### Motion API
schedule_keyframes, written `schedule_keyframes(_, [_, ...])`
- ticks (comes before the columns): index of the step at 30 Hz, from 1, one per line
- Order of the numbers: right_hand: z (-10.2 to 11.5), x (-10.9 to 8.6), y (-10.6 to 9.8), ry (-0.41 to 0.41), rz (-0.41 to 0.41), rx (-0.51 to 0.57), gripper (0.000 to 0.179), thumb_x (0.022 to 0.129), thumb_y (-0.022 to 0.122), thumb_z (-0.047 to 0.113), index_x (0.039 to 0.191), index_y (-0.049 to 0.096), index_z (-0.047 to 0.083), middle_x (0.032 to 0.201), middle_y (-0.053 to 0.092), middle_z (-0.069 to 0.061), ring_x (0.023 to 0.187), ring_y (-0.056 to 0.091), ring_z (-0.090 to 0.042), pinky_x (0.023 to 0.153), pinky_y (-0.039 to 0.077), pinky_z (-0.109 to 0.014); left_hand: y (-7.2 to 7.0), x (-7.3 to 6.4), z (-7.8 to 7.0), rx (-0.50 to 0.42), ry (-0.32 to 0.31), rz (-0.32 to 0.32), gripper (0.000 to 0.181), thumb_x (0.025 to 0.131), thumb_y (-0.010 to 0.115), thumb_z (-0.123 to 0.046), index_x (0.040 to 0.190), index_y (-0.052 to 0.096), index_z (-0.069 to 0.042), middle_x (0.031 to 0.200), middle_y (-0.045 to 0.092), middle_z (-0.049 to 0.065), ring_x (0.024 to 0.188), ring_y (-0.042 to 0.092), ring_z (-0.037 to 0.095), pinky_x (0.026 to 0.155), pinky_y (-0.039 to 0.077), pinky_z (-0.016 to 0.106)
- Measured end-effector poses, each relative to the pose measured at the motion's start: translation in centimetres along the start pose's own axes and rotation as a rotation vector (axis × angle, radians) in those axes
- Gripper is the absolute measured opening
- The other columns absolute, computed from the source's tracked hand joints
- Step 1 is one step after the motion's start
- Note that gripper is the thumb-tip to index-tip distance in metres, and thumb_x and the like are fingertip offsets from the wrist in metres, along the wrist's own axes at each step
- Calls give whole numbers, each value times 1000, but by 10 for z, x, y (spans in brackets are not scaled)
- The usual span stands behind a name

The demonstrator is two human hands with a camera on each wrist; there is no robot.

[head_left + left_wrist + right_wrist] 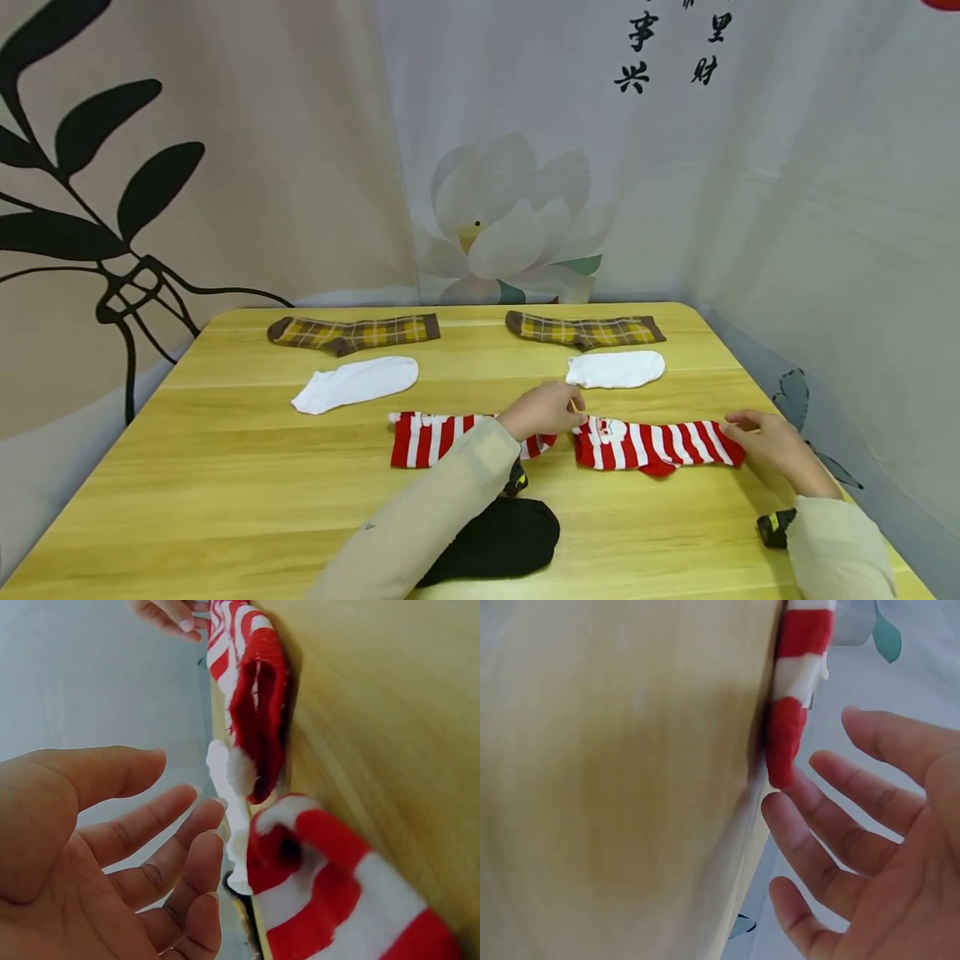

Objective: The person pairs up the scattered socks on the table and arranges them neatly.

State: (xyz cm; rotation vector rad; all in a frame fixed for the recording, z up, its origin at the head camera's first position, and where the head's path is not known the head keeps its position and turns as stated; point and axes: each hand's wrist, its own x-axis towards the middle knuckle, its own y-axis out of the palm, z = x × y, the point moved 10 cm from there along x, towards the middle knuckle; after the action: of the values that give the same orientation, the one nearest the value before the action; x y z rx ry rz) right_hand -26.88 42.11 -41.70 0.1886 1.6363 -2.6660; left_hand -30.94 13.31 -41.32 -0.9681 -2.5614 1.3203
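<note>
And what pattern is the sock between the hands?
The sock has red and white stripes, clearest in the head view.

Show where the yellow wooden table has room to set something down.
Bare, in front: the table between its left edge and left beige sleeve, also between black cloth and right beige sleeve. Crowded: around the left hand, near both red-white striped socks.

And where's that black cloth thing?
At the bottom middle of the head view, the black cloth lies on the table below the striped socks, just right of the left sleeve partly hiding it.
</note>
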Motion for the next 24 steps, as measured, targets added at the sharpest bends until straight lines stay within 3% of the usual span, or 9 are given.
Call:
schedule_keyframes(9, [0, 5, 2, -15, 33, -25, 48, 93, 62, 25, 120, 54, -14, 107, 61, -32, 99, 56, -45, 84, 46, -55, 13, 15, 0, 122, 5, -27, 32, 93, 63, -28, 123, 62, -15, 102, 66, -3, 74, 54, 7, 68, 45, 24])
schedule_keyframes(17, [0, 14, 14, -19, 57, -74, 42, 86, 69, 17, 113, 58, -14, 105, 60, -34, 96, 58, -45, 82, 49, -51, 18, 18, 1, 246, 6, -72, 25, 91, 66, -24, 114, 67, -16, 113, 67, -4, 94, 62, 10, 78, 50, 28])
schedule_keyframes(21, [0, 14, 14, -2, 68, -68, 38, 86, 68, 15, 112, 58, -12, 101, 61, -30, 91, 58, -39, 79, 50, -49, 18, 18, -1, 288, 12, -84, 9, 90, 67, -22, 95, 68, -15, 88, 64, -6, 77, 56, 8, 69, 44, 27])
schedule_keyframes(24, [2, 13, 13, 5, 76, -55, 36, 86, 66, 13, 111, 58, -11, 100, 61, -29, 89, 59, -37, 77, 50, -46, 18, 18, -3, 334, 15, -91, 19, 90, 66, -23, 74, 60, -15, 66, 46, -6, 62, 41, 10, 61, 34, 27])
